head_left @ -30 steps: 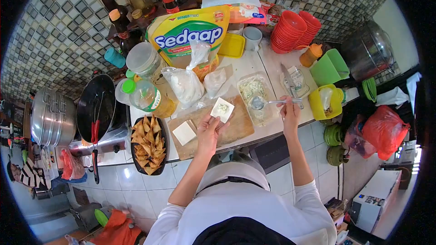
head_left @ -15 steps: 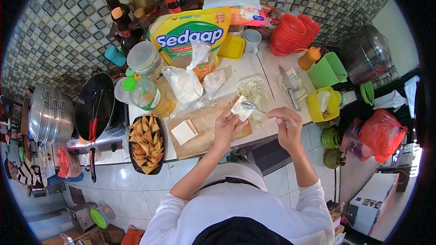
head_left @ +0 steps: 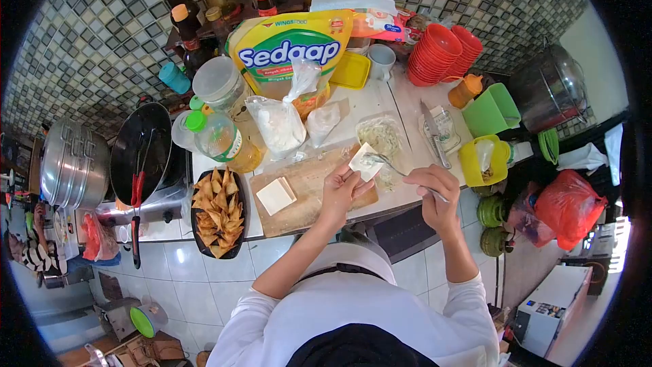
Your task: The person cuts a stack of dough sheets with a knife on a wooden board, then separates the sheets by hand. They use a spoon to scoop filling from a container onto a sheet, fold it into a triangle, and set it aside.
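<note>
Head view: left hand cups a square white wrapper over the right end of the wooden cutting board, near the counter's front edge; right hand is clenched round a spoon, its bowl touching the wrapper. Just behind the wrapper lies the filling tray. A wrapper stack sits mid-board with bare board around it, and a black dish of fried wedges sits at the board's left edge.
</note>
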Tool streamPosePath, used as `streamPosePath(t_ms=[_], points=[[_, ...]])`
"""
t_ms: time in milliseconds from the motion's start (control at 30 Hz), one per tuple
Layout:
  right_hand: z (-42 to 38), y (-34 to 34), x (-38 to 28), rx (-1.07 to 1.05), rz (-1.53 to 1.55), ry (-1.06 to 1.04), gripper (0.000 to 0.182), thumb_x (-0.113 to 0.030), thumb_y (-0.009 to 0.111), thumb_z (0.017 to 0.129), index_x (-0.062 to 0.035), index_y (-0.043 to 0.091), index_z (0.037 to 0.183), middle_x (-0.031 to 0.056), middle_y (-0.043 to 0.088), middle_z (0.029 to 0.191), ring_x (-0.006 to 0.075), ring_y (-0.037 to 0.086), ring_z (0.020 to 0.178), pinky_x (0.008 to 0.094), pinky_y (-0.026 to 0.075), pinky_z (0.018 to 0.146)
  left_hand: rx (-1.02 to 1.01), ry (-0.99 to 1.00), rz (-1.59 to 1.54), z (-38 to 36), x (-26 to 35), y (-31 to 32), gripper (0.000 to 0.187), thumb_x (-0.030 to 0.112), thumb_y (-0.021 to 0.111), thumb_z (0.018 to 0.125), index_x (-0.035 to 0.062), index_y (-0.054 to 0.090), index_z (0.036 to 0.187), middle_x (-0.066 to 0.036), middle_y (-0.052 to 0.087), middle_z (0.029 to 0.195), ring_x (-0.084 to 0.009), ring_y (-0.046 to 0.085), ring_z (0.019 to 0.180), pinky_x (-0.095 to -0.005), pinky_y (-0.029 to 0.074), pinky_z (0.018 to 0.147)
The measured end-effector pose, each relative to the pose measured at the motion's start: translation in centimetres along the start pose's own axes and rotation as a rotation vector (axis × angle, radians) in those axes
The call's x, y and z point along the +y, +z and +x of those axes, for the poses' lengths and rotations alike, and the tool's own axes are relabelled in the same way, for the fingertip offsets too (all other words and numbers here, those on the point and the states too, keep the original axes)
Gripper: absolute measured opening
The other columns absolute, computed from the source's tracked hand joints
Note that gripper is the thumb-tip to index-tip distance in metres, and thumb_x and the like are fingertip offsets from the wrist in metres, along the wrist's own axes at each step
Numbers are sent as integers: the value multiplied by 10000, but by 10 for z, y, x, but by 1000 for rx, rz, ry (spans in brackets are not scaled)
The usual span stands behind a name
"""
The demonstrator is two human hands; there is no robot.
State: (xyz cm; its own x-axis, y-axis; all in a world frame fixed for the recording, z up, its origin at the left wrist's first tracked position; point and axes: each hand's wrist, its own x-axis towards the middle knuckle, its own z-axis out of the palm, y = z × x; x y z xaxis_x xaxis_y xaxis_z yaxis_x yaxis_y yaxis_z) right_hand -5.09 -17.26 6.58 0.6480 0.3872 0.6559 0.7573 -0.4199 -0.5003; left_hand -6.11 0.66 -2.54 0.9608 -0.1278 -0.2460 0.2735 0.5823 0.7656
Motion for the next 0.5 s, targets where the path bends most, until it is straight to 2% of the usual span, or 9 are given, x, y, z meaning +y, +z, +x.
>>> streamPosePath(t_ms=[33, 100, 133, 200, 300, 333, 400, 433, 500], points=[[-4, 1, 4, 2, -1, 1, 172, 8, 534, 693, -15, 636, 830, 134, 629, 767, 239, 531, 573, 315, 415, 537, -2, -1, 2, 0, 0, 0, 244, 22, 433, 902, -36, 518, 1123, -116, 599, 1092, -257, 598, 1032, -368, 507, 884], [-13, 5, 13, 114, 57, 103, 97, -45, 589, 753, -23, 632, 837, 96, 635, 780, 193, 541, 587, 297, 411, 531, 4, -17, -16, 0, 0, 0, 290, -5, 390, 916, -23, 510, 1180, -59, 614, 990, -166, 612, 959, -313, 509, 884], [-16, 3, 12, 111, 60, 101, 97, -45, 589, 753, -23, 632, 837, 96, 635, 780, 193, 541, 587, 297, 411, 531, 9, -15, -17, -1, 2, 2, 290, -5, 390, 916, -23, 510, 1180, -59, 614, 990, -166, 612, 959, -313, 509, 884], [-20, 1, 8, 313, 184, 380, 202, -152, 508, 899, 3, 618, 833, 69, 615, 745, 107, 446, 550, 254, 359, 505, 38, -31, -47, -5, 10, 9, 291, -6, 394, 914, -18, 512, 1180, -45, 608, 946, -131, 611, 893, -310, 512, 885], [-23, 10, 13, 324, 198, 413, 355, -273, 415, 970, 12, 598, 863, 37, 588, 719, 53, 356, 550, 215, 296, 485, -12, -31, -29, -4, 5, 3, 308, -11, 398, 911, -14, 500, 1202, -63, 610, 981, -136, 612, 891, -315, 512, 888], [-24, 11, 15, 325, 197, 414, 355, -273, 415, 970, 12, 598, 863, 37, 588, 719, 53, 356, 550, 215, 296, 485, -13, -32, -29, -3, 4, 2, 308, -11, 398, 911, -14, 500, 1202, -63, 610, 981, -136, 612, 891, -315, 512, 888], [-25, 10, 19, 529, 405, 663, 323, -284, 440, 962, 1, 581, 909, 36, 579, 701, 42, 344, 538, 196, 260, 475, -1, -61, -30, -2, 2, -1, 332, -14, 400, 908, -9, 484, 1229, -88, 602, 1072, -169, 608, 964, -324, 510, 893], [-27, 9, 22, 527, 406, 662, 323, -284, 440, 962, 1, 581, 909, 36, 579, 701, 42, 344, 538, 196, 260, 475, 0, -60, -32, -1, 2, -2, 332, -14, 400, 908, -9, 484, 1229, -88, 602, 1072, -169, 608, 964, -324, 510, 893], [-32, 6, 30, 606, 553, 702, 313, -294, 443, 962, -7, 567, 954, 29, 570, 696, 36, 326, 527, 192, 228, 464, 4, -68, -28, 0, 2, -2, 440, 2, 448, 893, 13, 384, 1328, -45, 570, 939, -229, 596, 1015, -355, 521, 877]])
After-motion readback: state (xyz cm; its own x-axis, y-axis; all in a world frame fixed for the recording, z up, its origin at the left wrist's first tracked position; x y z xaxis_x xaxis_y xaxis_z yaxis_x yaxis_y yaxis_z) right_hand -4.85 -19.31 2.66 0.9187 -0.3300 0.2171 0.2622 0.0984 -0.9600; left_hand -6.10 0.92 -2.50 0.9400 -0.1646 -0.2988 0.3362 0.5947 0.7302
